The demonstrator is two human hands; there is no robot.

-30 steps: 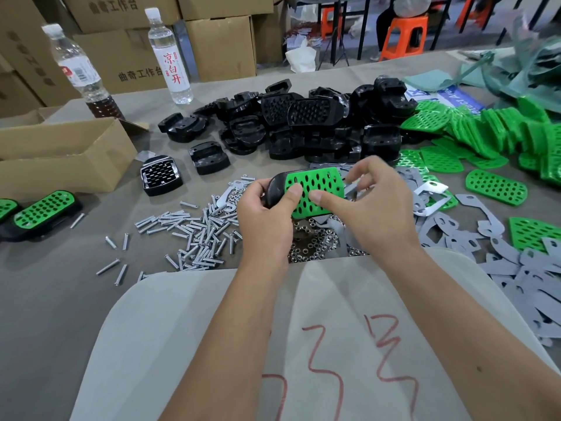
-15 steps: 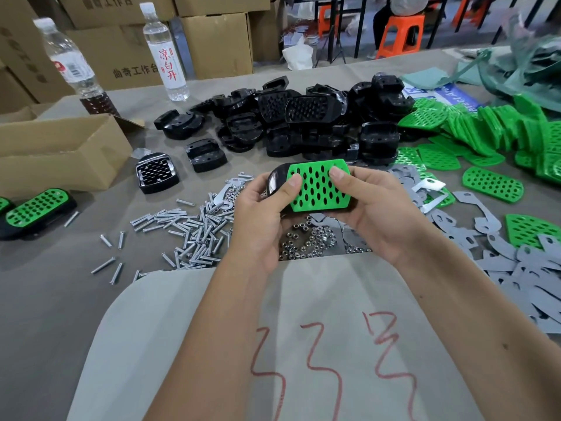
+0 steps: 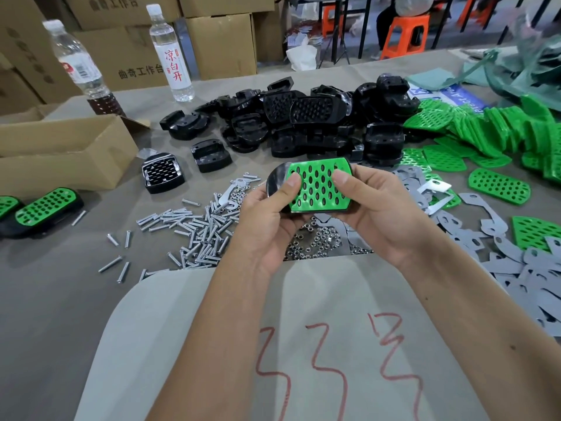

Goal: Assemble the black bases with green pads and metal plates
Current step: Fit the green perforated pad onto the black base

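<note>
Both thumbs are pressing the green pad [image 3: 318,185] onto the black base [image 3: 274,182], left hand [image 3: 267,220] and right hand [image 3: 376,208] gripping its ends above the desk [image 3: 54,299].

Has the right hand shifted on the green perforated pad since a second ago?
Yes. The right hand moved from over the green perforated pad to its right end, toward the grey metal plates.

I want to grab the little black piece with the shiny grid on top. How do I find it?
Start at the open cardboard box on the left of the table. Just off its right-hand corner sits one black base with a metal grille, alone between the box and the pile of black bases. The other bases there show only black plastic; this one's slotted top glints silver.
</note>
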